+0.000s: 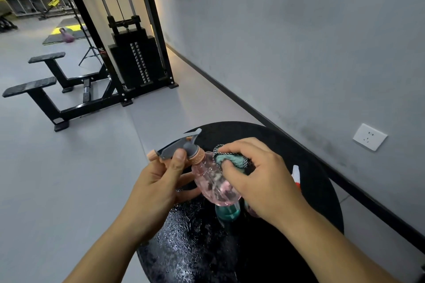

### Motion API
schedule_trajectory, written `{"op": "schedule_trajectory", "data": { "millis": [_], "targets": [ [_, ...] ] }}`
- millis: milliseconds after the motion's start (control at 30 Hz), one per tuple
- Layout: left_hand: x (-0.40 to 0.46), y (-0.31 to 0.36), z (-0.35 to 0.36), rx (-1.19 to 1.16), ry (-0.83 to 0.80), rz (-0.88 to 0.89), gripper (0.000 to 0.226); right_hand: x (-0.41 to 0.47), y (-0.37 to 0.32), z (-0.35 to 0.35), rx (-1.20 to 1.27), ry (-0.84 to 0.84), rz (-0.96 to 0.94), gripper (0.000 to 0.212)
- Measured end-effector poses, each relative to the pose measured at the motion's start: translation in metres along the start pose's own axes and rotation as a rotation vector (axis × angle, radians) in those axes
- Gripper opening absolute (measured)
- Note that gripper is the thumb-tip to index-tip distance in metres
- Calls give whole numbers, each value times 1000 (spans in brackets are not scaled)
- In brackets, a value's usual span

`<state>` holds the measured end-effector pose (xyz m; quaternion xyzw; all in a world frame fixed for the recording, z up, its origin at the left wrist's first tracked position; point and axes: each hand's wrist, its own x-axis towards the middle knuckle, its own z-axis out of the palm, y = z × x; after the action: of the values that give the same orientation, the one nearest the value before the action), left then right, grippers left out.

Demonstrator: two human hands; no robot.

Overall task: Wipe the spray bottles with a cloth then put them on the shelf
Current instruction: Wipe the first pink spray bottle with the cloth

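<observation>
My left hand (161, 177) grips the pink spray bottle (213, 181) by its neck, tilted above the bench (299, 161), so my right hand (255, 174) can pinch the cloth (232, 159) against its shoulder for wiping.

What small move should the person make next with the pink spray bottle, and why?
Probably slide the cloth down the pink bottle: the right hand presses it only near the neck, the left hand holds the sprayer head, and the lower body looks unwiped.
</observation>
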<state>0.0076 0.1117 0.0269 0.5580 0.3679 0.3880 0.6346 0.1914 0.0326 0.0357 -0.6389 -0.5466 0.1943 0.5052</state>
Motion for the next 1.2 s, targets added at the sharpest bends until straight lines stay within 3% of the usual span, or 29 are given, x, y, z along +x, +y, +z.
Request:
{"op": "schedule_trajectory", "data": {
  "millis": [100,300,467,633,867,1067,1200],
  "targets": [
    [0,1,2,-12,10,8,40,-1,-2,1,6,-19,-61,24],
    [2,1,4,-92,99,16,35,1,9,2,11,48,60,21],
    [3,0,7,-90,120,14,32,-2,3,5,3,28,-38,24],
    [9,2,-3,-210,210,0,25,2,11,1,-59,46,117,18],
    [7,7,2,-223,203,-19,30,0,6,1,18,47,-18,27],
    [8,7,-2,-225,195,-9,28,4,13,1,16,75,90,23],
    [7,4,0,-193,173,-8,28,2,8,2,28,37,38,24]
  ]
}}
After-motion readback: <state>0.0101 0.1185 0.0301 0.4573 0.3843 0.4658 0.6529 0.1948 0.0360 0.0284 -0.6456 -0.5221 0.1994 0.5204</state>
